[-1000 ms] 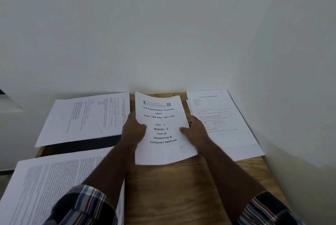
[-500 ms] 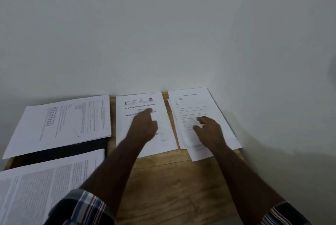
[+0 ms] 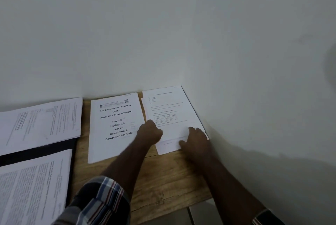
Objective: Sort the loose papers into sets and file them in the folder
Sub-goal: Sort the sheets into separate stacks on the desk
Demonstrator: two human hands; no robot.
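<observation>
Near the corner of the wooden table lies a stack of printed papers, its sheets slightly fanned at the lower end. My left hand is at that stack's left edge with fingers curled on it. My right hand rests on its lower right corner, thumb at the bottom edge. A set titled "Pre Examination Training" lies flat just left of my left hand, untouched. A black folder shows as a dark strip under the papers on the left.
Another paper set lies at the back left on the folder. A dense text set lies at the near left. White walls close the table at the back and right. The table's near edge runs at the lower right.
The titled set went from held in both hands to lying flat on the table. My left hand moved right from it to the right stack. My right hand slid to that stack's lower corner.
</observation>
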